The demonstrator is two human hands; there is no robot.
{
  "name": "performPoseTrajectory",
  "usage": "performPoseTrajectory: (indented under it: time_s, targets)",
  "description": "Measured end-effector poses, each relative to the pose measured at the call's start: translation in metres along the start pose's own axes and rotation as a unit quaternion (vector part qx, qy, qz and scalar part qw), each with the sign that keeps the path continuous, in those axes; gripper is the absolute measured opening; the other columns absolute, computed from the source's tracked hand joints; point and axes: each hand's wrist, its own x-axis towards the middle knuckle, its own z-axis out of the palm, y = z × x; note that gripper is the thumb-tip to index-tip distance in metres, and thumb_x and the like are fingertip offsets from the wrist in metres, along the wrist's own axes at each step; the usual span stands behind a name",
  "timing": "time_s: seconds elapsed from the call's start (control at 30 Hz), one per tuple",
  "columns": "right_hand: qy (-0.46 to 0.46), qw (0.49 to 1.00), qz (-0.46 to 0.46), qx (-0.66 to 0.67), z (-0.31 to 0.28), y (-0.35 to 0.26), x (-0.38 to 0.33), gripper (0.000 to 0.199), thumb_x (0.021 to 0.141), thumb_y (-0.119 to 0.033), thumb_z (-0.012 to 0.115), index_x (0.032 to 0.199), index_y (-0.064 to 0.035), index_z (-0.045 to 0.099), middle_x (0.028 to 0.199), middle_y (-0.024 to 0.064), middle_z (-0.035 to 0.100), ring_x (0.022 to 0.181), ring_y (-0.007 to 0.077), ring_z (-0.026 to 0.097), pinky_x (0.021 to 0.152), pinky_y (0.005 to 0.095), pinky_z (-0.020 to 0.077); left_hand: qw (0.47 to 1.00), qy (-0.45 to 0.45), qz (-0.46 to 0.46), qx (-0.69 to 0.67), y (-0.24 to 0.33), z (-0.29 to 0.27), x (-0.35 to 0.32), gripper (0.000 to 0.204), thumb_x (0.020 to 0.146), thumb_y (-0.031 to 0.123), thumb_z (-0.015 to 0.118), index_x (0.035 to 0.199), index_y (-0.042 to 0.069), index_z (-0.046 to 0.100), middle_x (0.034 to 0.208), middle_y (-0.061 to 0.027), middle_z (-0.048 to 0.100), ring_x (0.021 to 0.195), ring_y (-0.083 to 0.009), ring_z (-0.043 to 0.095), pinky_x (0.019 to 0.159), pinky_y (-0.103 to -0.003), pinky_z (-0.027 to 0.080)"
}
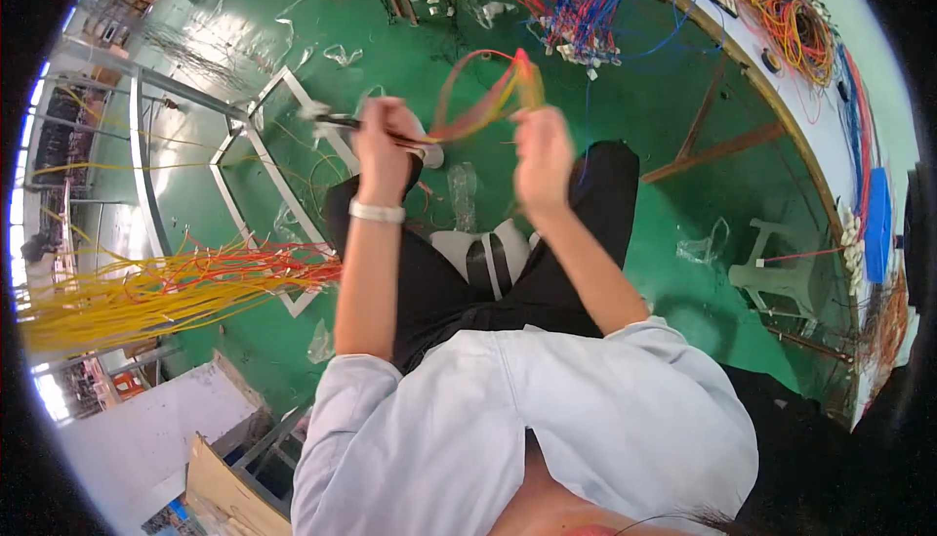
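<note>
Above my lap, my left hand [384, 136] is closed round the dark, black-looking stretch of a wire bundle [467, 129]. A black end with a pale tip [314, 112] sticks out to the left of that fist, too blurred to make out. Red and yellow wires sag between my hands and rise in a bent loop [525, 72] over the right one. My right hand [542, 150] is closed on the yellow wires below this loop. Both hands are raised, somewhat smeared by motion.
Long yellow and red wires [195, 287] hang at the left beside a grey metal frame [278, 160]. Red and blue wires [586, 9] hang off a curved-looking workbench [810, 145] at the right. A pale green stool [781, 268] stands under it. Plastic scraps [705, 243] litter the green floor.
</note>
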Motion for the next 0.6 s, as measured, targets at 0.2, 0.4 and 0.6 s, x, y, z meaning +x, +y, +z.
performPoseTrajectory:
  time_s: [0.2,0.4,0.6]
  targets:
    - [-0.166,0.953,-0.022,-0.251,0.039,-0.015,-0.022,0.015,0.093,-0.018,0.050,0.100,-0.0054,0.055,0.069,0.0192,0.060,0.062,0.0395,0.060,0.050,0.0464,0.0444,0.984,-0.121,-0.122,-0.050,-0.037,0.041,-0.053,0.044,0.101,0.028,0.031,0.117,-0.007,0.051,0.118,-0.0218,0.059,0.114,-0.0310,0.055,0.101,-0.040,0.041]
    - [-0.241,0.944,0.031,-0.223,0.025,-0.001,-0.023,0.019,0.089,-0.020,0.059,0.102,-0.0074,0.054,0.069,0.0161,0.061,0.063,0.0353,0.061,0.054,0.0414,0.0468,0.988,-0.027,-0.081,-0.125,-0.020,0.026,-0.029,0.019,0.096,0.018,0.041,0.087,0.005,0.050,0.078,-0.0063,0.058,0.080,-0.0206,0.061,0.078,-0.033,0.048]
    - [-0.286,0.947,0.116,-0.083,-0.016,0.040,-0.036,0.020,0.077,-0.006,0.072,0.089,-0.0014,0.057,0.076,0.0054,0.061,0.069,0.0113,0.059,0.065,0.0262,0.0480,0.918,-0.199,-0.032,-0.342,0.060,-0.027,0.000,0.022,0.097,0.015,0.037,0.075,0.012,0.041,0.059,0.0073,0.023,0.046,-0.0060,0.021,0.044,-0.024,0.021]
